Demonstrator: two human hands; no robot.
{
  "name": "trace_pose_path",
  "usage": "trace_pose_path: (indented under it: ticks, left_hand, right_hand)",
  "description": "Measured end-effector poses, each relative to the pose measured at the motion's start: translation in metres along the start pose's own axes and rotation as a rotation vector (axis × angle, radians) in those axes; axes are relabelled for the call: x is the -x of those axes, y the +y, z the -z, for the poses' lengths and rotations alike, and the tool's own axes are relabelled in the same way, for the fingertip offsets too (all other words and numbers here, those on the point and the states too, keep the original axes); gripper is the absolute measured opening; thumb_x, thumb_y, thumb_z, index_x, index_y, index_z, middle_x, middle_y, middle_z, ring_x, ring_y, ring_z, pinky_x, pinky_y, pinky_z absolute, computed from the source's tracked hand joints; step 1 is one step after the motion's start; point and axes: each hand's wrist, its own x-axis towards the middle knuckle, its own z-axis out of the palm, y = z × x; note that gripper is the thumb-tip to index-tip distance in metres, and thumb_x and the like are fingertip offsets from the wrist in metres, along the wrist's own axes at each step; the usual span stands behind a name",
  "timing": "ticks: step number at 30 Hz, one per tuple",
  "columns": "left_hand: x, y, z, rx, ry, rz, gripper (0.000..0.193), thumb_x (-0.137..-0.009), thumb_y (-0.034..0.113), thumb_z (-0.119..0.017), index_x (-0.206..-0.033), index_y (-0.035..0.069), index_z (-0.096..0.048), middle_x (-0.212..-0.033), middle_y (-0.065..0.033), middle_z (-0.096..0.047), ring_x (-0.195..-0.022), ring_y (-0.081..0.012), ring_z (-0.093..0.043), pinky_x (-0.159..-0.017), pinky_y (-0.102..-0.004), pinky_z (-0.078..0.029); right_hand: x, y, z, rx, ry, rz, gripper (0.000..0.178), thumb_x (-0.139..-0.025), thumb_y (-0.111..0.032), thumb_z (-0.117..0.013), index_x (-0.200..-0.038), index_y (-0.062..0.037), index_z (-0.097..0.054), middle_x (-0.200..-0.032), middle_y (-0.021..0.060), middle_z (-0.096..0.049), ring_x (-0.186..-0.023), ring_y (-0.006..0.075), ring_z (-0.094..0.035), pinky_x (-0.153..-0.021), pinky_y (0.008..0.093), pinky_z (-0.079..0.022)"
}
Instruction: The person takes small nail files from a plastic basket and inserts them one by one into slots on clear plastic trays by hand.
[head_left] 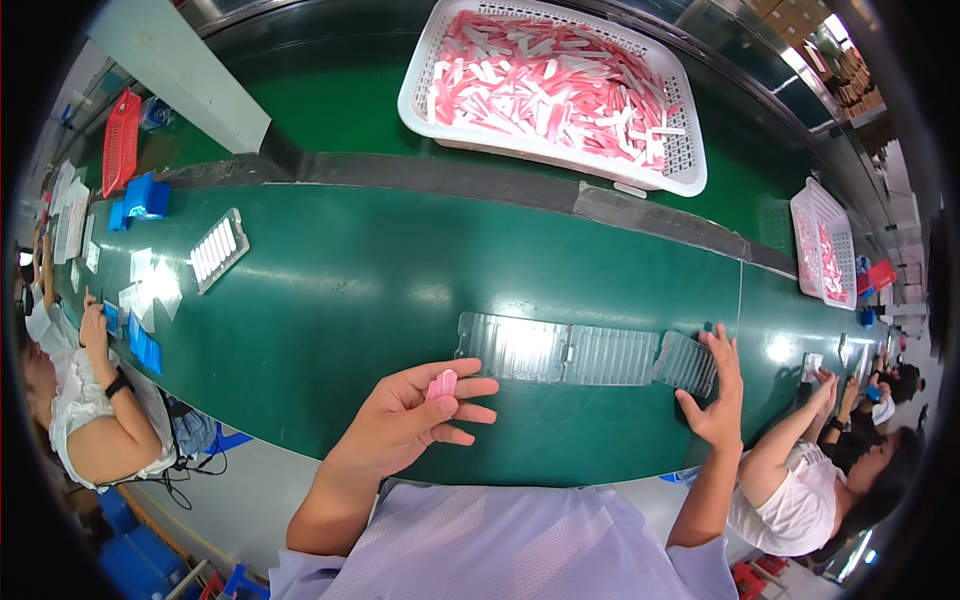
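Observation:
My left hand [405,418] is pinching a few short pink strips [441,385] between thumb and fingers, above the green table near its front edge. To its right, clear ribbed plastic trays lie in a row: one tray [515,347], a second tray [612,356] and a third tray [686,363] set at a slight angle. My right hand [718,395] is open at the third tray's right edge, thumb and fingers spread. Whether its fingers touch that tray is hard to tell. No strips show in these trays.
A white basket [560,157] heaped with pink and white strips stands beyond the dark ledge [430,175]. A smaller white basket [806,235] stands far right. On the left lie a filled tray [218,250] and blue boxes [147,197]. People sit at both sides.

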Motion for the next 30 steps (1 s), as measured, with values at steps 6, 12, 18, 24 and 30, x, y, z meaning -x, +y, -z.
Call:
trace_pose_path:
  ticks: [6,12,18,24,30]
  left_hand:
    - [0.008,-0.003,-0.007,0.024,-0.012,-0.011,0.046,-0.106,0.007,-0.057,-0.15,-0.003,-0.047,-0.14,-0.0225,-0.062,-0.123,-0.0346,-0.067,-0.098,-0.0398,-0.061]
    - [0.017,0.001,-0.013,-0.127,-0.008,0.133,0.04,-0.106,0.007,-0.057,-0.144,-0.006,-0.053,-0.136,-0.0233,-0.065,-0.118,-0.0345,-0.07,-0.092,-0.0396,-0.064]
    - [0.032,0.001,0.003,-0.266,0.009,0.098,0.034,-0.106,0.01,-0.058,-0.137,-0.005,-0.06,-0.125,-0.0215,-0.07,-0.108,-0.031,-0.074,-0.079,-0.0363,-0.067]
    - [0.038,-0.004,0.015,-0.226,0.029,0.079,0.032,-0.104,0.008,-0.061,-0.133,-0.005,-0.063,-0.126,-0.023,-0.071,-0.105,-0.0305,-0.076,-0.07,-0.0335,-0.067]
    - [0.036,-0.002,0.022,-0.213,0.086,0.057,0.036,-0.102,0.007,-0.063,-0.135,-0.006,-0.062,-0.127,-0.0237,-0.07,-0.107,-0.0316,-0.075,-0.069,-0.0326,-0.066]
  right_hand:
    - [-0.037,-0.078,-0.014,-0.013,0.173,0.188,0.059,-0.077,-0.023,-0.082,-0.13,-0.002,-0.064,-0.134,0.0186,-0.067,-0.136,0.0425,-0.055,-0.119,0.0577,-0.033]
    - [-0.066,-0.192,-0.083,-0.739,-0.23,0.187,0.042,-0.078,-0.012,-0.087,-0.116,-0.0074,-0.072,-0.092,0.008,-0.07,-0.087,0.0223,-0.068,-0.075,0.0342,-0.055]
    - [-0.075,-0.193,-0.107,-0.774,-0.223,0.078,0.018,-0.081,-0.009,-0.085,-0.095,-0.0062,-0.075,-0.085,0.0054,-0.065,-0.075,0.0167,-0.062,-0.066,0.0304,-0.05]
    - [-0.072,-0.219,-0.113,-0.813,-0.352,0.072,0.007,-0.083,-0.005,-0.082,-0.087,-0.0054,-0.077,-0.078,0.0043,-0.065,-0.069,0.0151,-0.06,-0.062,0.0289,-0.048]
    - [-0.081,-0.194,-0.124,-0.567,0.217,0.091,0.008,-0.082,-0.008,-0.083,-0.089,-0.0086,-0.079,-0.08,0.0012,-0.065,-0.068,0.0152,-0.059,-0.065,0.0312,-0.046]
